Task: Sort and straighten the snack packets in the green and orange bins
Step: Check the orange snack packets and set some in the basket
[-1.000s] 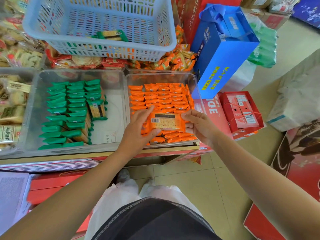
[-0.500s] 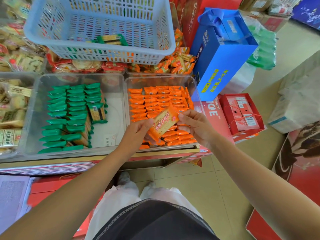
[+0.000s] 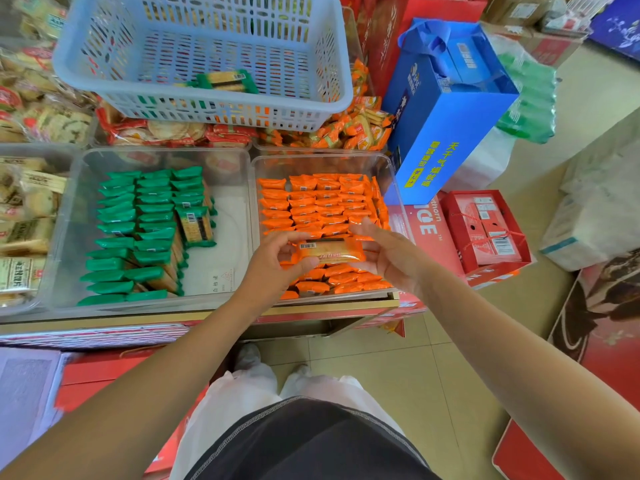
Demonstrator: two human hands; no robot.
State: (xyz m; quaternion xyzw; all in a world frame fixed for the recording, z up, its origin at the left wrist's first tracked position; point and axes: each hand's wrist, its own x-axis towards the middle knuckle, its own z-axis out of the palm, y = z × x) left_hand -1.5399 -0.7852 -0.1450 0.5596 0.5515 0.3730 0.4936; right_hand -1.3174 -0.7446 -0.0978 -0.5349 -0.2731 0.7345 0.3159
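Two clear bins sit side by side on the shelf. The left bin (image 3: 69, 209) holds rows of green packets (image 3: 138, 233) standing on edge, plus one green packet (image 3: 194, 225) lying flat with its barcode up. The right bin (image 3: 393, 188) is filled with rows of orange packets (image 3: 322, 202). Over the front of that bin I hold one orange packet (image 3: 329, 251) level, barcode up. My left hand (image 3: 277, 265) pinches its left end and my right hand (image 3: 388, 252) grips its right end.
A pale blue slotted basket (image 3: 311, 109) with one green packet (image 3: 225, 81) rests on the snack bins behind. A blue gift box (image 3: 446, 126) stands right of the orange bin, red cartons (image 3: 485, 230) below it. More snack bins lie at far left. Tiled floor underfoot.
The orange packet was tilted on a diagonal half a second ago; both hands have turned it level again over the front rows of the orange bin.
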